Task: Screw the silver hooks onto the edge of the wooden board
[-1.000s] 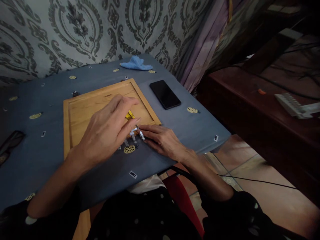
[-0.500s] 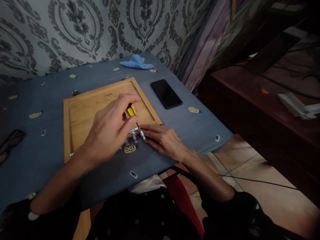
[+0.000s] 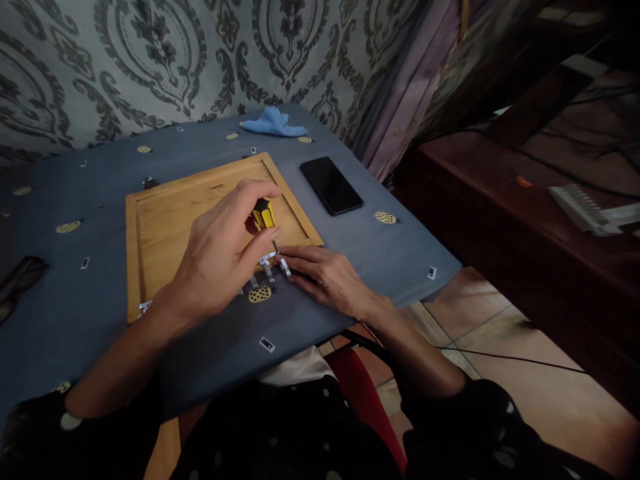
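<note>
A screwdriver [image 3: 265, 214] with a yellow and black handle is in my left hand [image 3: 218, 247], thumb and fingers curled around its grip. Its thin shaft points down to a metal hinge [image 3: 266, 261] at the near edge of a framed wooden panel [image 3: 170, 227]. From the right, my right hand [image 3: 325, 277] reaches in with its fingertips closed on the hinge, close to the shaft's tip; the exact contact is partly hidden. Silvery hinge arms stick out over the tablecloth. Another metal fitting [image 3: 145, 307] shows at the panel's near left corner, partly behind my left forearm.
A black phone [image 3: 331, 185] lies right of the panel. Farther back is a crumpled blue cloth [image 3: 273, 123]. Dark-framed glasses [image 3: 23, 280] rest at the far left. The blue patterned tablecloth [image 3: 310, 340] ends near my body, and a dark red surface [image 3: 470, 180] stands to the right.
Both hands keep their places at the hinge. The screwdriver handle looks slightly turned in my left fingers, and the whole view has shifted a little.
</note>
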A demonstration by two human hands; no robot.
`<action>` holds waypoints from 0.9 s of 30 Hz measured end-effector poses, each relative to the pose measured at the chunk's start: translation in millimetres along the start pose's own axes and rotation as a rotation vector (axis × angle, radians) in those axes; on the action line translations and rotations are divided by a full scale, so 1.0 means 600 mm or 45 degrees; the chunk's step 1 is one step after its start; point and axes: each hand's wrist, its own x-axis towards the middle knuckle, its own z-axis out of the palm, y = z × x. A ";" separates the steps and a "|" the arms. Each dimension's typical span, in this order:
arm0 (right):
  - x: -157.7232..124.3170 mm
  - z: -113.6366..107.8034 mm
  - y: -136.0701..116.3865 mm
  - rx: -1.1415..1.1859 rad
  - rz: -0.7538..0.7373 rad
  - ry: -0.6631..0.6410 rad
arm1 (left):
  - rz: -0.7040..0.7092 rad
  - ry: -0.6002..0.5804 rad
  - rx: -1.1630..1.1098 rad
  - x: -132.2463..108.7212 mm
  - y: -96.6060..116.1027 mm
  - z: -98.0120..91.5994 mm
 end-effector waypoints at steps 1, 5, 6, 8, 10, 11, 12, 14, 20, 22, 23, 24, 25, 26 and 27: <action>0.000 0.000 0.000 0.001 0.003 -0.008 | -0.002 -0.010 -0.030 0.000 -0.001 0.001; 0.000 -0.001 0.001 0.006 0.003 -0.024 | 0.042 -0.023 -0.025 0.002 -0.011 0.006; 0.000 0.000 0.002 0.005 0.000 -0.020 | 0.067 -0.009 0.004 0.003 -0.013 0.007; -0.001 0.002 0.003 -0.002 -0.011 -0.004 | 0.114 0.035 0.072 0.004 -0.017 0.009; -0.001 0.004 0.005 -0.013 -0.019 0.011 | 0.131 0.061 0.113 0.004 -0.019 0.009; -0.001 0.005 0.005 -0.017 -0.021 0.016 | 0.127 0.066 0.111 0.004 -0.019 0.009; 0.000 0.006 0.006 -0.021 -0.021 0.018 | 0.115 0.071 0.095 0.004 -0.019 0.010; 0.000 0.006 0.006 -0.025 -0.023 0.018 | 0.080 0.089 0.032 0.003 -0.017 0.011; 0.003 0.002 0.002 -0.018 -0.039 0.012 | 0.074 0.107 -0.080 0.001 -0.012 0.015; 0.003 0.000 0.001 -0.017 -0.028 0.000 | 0.083 0.095 -0.048 0.001 -0.012 0.016; 0.003 0.000 0.000 -0.018 -0.017 -0.007 | 0.085 0.094 -0.028 0.001 -0.012 0.016; 0.003 0.000 0.000 -0.017 -0.004 -0.014 | 0.083 0.099 -0.008 0.001 -0.013 0.017; 0.003 0.000 0.000 -0.016 0.008 -0.020 | 0.079 0.108 0.006 0.001 -0.014 0.018; 0.002 0.000 0.000 -0.013 0.017 -0.024 | 0.076 0.121 0.012 0.001 -0.014 0.019; 0.002 0.000 0.000 -0.008 0.022 -0.027 | 0.074 0.137 0.009 0.001 -0.015 0.020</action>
